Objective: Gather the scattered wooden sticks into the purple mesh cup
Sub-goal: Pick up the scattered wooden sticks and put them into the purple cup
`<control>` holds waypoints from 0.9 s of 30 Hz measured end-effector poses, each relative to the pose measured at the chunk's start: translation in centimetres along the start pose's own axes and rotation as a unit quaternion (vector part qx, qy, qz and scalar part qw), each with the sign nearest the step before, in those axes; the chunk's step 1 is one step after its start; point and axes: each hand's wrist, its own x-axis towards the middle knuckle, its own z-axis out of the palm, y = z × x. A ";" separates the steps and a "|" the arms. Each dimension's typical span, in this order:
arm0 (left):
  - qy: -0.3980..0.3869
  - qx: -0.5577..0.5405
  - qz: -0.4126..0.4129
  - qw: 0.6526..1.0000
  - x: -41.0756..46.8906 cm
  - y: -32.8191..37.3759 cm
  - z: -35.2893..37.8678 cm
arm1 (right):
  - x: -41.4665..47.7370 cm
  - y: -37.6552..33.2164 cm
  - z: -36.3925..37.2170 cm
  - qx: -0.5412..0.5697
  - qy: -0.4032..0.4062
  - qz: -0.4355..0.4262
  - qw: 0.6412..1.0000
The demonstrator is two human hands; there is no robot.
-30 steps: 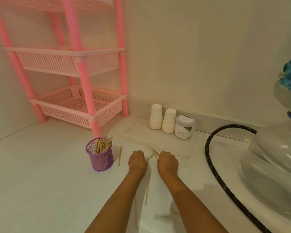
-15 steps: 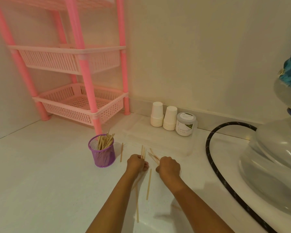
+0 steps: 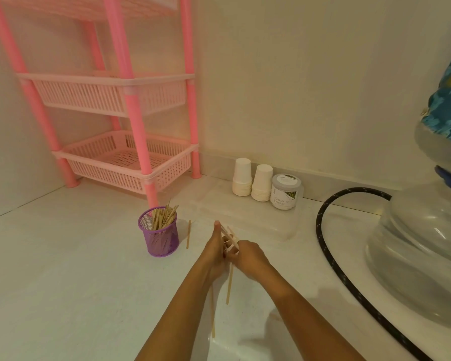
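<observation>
The purple mesh cup [image 3: 160, 237] stands on the white surface with several wooden sticks upright in it. To its right, my left hand [image 3: 214, 254] and my right hand [image 3: 249, 259] meet, holding a small bundle of wooden sticks [image 3: 229, 237] between them. My right fingers curl round the bundle; my left hand holds it from the left with one finger stretched forward. Loose sticks lie on the surface: one [image 3: 188, 234] just right of the cup, one [image 3: 229, 285] under my hands, one [image 3: 212, 313] beside my left forearm.
A pink basket rack [image 3: 130, 162] stands behind the cup in the corner. Two stacks of paper cups [image 3: 253, 182] and a jar [image 3: 285, 191] line the wall. A clear tray [image 3: 284, 230], a black hose [image 3: 326, 246] and a large water bottle [image 3: 422, 243] fill the right.
My hands, apart a second ago, have come together and joined their sticks into one bundle. The view has shifted slightly closer.
</observation>
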 end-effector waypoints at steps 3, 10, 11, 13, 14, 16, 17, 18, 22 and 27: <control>-0.026 0.050 0.007 0.998 -0.2 -0.5 0.4 | -0.1 -0.5 0.1 -0.040 -0.025 0.015 0.999; 0.014 0.080 0.064 0.995 -0.4 -1.5 0.5 | -0.1 -1.2 0.0 -0.078 -0.014 0.022 0.997; 0.027 0.073 0.068 0.995 -0.4 -1.4 0.5 | -0.2 -1.3 -0.1 -0.062 -0.015 0.020 0.998; 0.049 0.018 0.069 0.996 -0.3 -1.1 0.5 | -0.3 -1.2 -0.3 -0.017 -0.026 0.006 1.000; 0.054 -0.028 0.063 0.996 -0.3 -0.9 0.5 | -0.4 -1.0 -0.5 0.006 -0.034 -0.005 0.999; 0.056 -0.115 0.051 0.990 -0.2 -0.4 0.3 | -0.7 -0.9 -0.9 0.049 -0.047 -0.026 0.997; 0.058 -0.154 0.048 0.985 -0.1 -0.1 0.2 | -0.9 -0.9 -1.1 0.065 -0.049 -0.035 0.996; 0.057 -0.193 0.046 0.978 -0.1 0.1 0.0 | -1.0 -0.9 -1.2 0.072 -0.044 -0.045 0.995; 0.042 -0.298 0.035 0.953 0.1 0.9 -0.7 | -0.8 -0.7 -0.6 0.032 0.052 -0.083 0.995; 0.039 -0.357 0.041 0.932 -0.2 0.8 -0.8 | -0.8 -0.6 0.7 0.054 0.109 -0.101 0.987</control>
